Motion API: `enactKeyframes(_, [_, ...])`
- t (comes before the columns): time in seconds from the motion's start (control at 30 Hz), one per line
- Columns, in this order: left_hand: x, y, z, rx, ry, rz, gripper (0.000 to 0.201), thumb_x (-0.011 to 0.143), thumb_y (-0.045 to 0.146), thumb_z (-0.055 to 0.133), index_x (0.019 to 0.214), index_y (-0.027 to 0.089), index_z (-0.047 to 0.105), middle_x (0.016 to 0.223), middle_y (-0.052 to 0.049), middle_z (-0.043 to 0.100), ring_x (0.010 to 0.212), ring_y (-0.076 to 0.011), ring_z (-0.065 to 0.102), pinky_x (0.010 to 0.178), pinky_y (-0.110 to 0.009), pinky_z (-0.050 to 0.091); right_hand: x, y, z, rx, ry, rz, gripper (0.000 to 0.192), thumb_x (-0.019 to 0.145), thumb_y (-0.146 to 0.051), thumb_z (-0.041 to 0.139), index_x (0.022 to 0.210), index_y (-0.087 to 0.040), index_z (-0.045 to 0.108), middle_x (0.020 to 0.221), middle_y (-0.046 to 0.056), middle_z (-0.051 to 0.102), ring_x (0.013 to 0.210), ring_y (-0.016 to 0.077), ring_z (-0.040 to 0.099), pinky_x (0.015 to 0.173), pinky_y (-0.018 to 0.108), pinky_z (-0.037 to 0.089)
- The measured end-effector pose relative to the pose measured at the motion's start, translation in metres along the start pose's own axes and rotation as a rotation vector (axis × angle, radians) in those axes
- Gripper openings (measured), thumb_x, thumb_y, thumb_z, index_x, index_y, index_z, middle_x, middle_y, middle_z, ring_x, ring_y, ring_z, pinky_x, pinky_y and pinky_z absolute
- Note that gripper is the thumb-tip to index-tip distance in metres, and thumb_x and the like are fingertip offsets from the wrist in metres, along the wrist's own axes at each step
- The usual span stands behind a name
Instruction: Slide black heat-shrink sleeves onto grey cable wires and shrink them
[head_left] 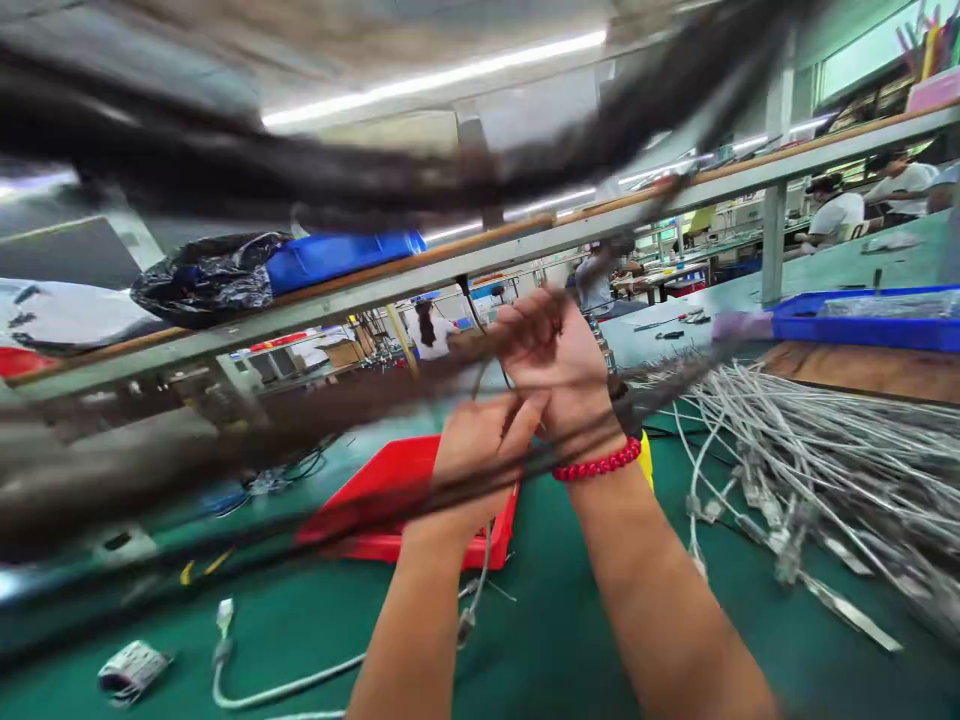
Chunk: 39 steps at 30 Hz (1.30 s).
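Observation:
Both my hands are raised over the green table (555, 640), close together. My right hand (559, 365), with a red bead bracelet (598, 464) at the wrist, is closed on a bundle of dark cables (225, 440) that sweeps blurred across the view. My left hand (480, 450) sits just below and in front of it, fingers pinched on the same bundle; a thin grey wire (480, 580) hangs down from my hands. Motion blur hides the exact grip.
A red tray (390, 490) lies behind my left forearm. A large heap of white cables (840, 480) fills the right side, with a blue tray (862, 325) beyond. A white cable (247, 690) and a tape roll (133, 670) lie near left. A metal shelf rail (480, 265) crosses overhead; people work beyond.

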<state>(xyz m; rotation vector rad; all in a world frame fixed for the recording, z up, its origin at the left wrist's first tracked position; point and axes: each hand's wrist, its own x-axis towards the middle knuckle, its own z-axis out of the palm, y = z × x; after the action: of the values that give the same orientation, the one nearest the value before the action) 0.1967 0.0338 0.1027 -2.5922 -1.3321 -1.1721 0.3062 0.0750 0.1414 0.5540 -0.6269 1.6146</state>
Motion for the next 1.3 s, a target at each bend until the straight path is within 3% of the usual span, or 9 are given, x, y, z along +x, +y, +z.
enactKeyframes(0.33, [-0.002,0.000,-0.017,-0.063,-0.082,-0.033,0.045,0.092,0.045,0.045,0.058,0.017,0.051,0.055,0.001,0.053,0.052,-0.0109,0.043,0.051,-0.025,0.028,-0.004,0.006,0.003,-0.093,0.037,0.052,0.047,0.099,-0.029,0.031,0.056,-0.020,0.016,0.048,-0.007,0.015,0.044,0.0088,0.012,0.039,0.020,0.018])
enactKeyframes(0.5, [-0.003,-0.006,-0.033,-0.068,0.393,-0.117,0.036,0.088,0.048,0.049,0.070,0.018,0.058,0.060,0.001,0.052,0.056,-0.0116,0.044,0.053,-0.024,0.035,-0.009,0.014,0.003,-0.091,-0.114,0.140,0.049,0.101,-0.036,0.030,0.056,-0.019,0.022,0.050,-0.006,0.020,0.046,0.0088,0.018,0.042,0.019,0.022])
enactKeyframes(0.53, [-0.003,-0.006,-0.035,-0.076,0.406,-0.120,0.036,0.089,0.049,0.047,0.075,0.018,0.059,0.066,-0.001,0.055,0.061,-0.0126,0.047,0.054,-0.024,0.037,-0.010,0.015,0.003,-0.092,-0.133,0.155,0.049,0.100,-0.037,0.031,0.055,-0.019,0.022,0.050,-0.006,0.019,0.046,0.0089,0.019,0.042,0.019,0.022])
enactKeyframes(0.67, [-0.004,-0.007,-0.043,-0.176,0.057,-0.092,0.036,0.092,0.046,0.040,0.082,0.018,0.060,0.082,-0.004,0.062,0.077,-0.0154,0.055,0.067,-0.025,0.046,-0.012,0.016,0.001,-0.125,-0.106,0.166,0.052,0.099,-0.036,0.036,0.053,-0.019,0.018,0.048,-0.006,0.013,0.045,0.0092,0.018,0.041,0.020,0.020])
enactKeyframes(0.77, [-0.004,-0.009,-0.043,-0.186,-0.030,-0.092,0.034,0.091,0.043,0.045,0.076,0.017,0.062,0.076,-0.003,0.064,0.073,-0.0154,0.057,0.068,-0.026,0.049,-0.011,0.019,0.003,-0.127,-0.089,0.110,0.050,0.098,-0.032,0.036,0.052,-0.019,0.020,0.048,-0.006,0.015,0.045,0.0091,0.019,0.041,0.020,0.021])
enactKeyframes(0.9, [-0.003,-0.014,-0.035,-0.208,0.117,-0.054,0.031,0.088,0.043,0.051,0.078,0.018,0.067,0.081,-0.005,0.068,0.073,-0.0178,0.061,0.061,-0.028,0.051,-0.006,0.021,0.009,-0.151,0.128,0.021,0.048,0.099,-0.029,0.035,0.053,-0.018,0.027,0.049,-0.006,0.027,0.047,0.0076,0.030,0.049,0.019,0.032])
enactKeyframes(1.07, [0.001,-0.017,-0.020,0.054,0.299,0.050,0.021,0.089,0.030,0.054,0.085,0.018,0.072,0.092,-0.007,0.070,0.087,-0.0197,0.064,0.077,-0.030,0.050,-0.001,0.024,0.011,-0.241,0.483,-0.037,0.044,0.096,-0.025,0.044,0.054,-0.018,0.033,0.044,-0.008,0.032,0.044,0.0063,0.034,0.049,0.020,0.032])
enactKeyframes(1.17, [0.002,-0.016,-0.013,0.242,0.333,0.132,0.024,0.092,0.025,0.049,0.092,0.018,0.072,0.096,-0.008,0.070,0.089,-0.0199,0.064,0.081,-0.031,0.047,-0.001,0.030,0.011,-0.235,0.507,-0.054,0.044,0.096,-0.022,0.041,0.053,-0.019,0.032,0.044,-0.008,0.033,0.043,0.0062,0.034,0.047,0.019,0.029])
enactKeyframes(1.3, [0.003,-0.016,-0.010,0.259,0.345,0.119,0.025,0.093,0.028,0.049,0.093,0.018,0.072,0.096,-0.008,0.069,0.087,-0.0184,0.063,0.080,-0.028,0.046,-0.001,0.036,0.012,-0.267,0.500,-0.089,0.049,0.099,-0.025,0.034,0.051,-0.019,0.029,0.042,-0.007,0.029,0.041,0.0059,0.031,0.047,0.019,0.028])
